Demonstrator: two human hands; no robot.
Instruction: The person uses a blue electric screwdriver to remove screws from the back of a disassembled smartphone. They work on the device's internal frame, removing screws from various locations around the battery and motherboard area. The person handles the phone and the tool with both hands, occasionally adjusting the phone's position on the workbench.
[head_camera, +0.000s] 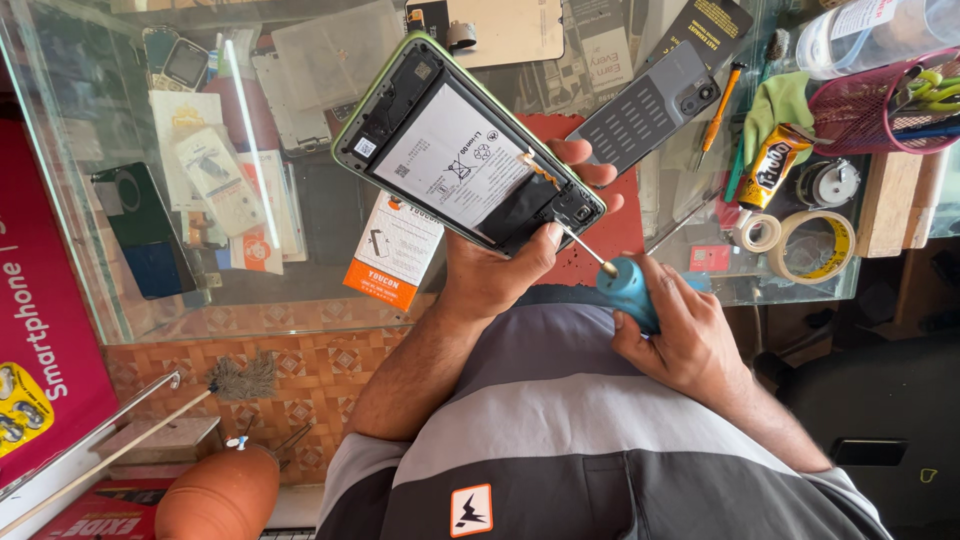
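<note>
The left hand (495, 275) is closed around the bottom end of an opened smartphone with a green rim, no back cover and a white battery showing (465, 150). The thumb lies on the lower edge and the fingertips (585, 160) peek out on the far side. The phone is held up in the air, tilted, above the glass worktop (300, 290).

The right hand (685, 335) is closed around the blue handle of a small screwdriver with a thin metal shaft (610, 270). The tip of the shaft touches the dark bottom part of the phone, close to the left thumb.

A red mat (600, 240) lies on the glass under the phone. Just beyond it sits a grey phone back cover with camera holes (650, 105). To the right are a yellow glue tube (770, 165), a roll of yellow tape (815, 245) and a pink mesh basket (870, 105) holding tools. An orange pen-shaped tool (720, 110) lies beside the grey cover.
</note>
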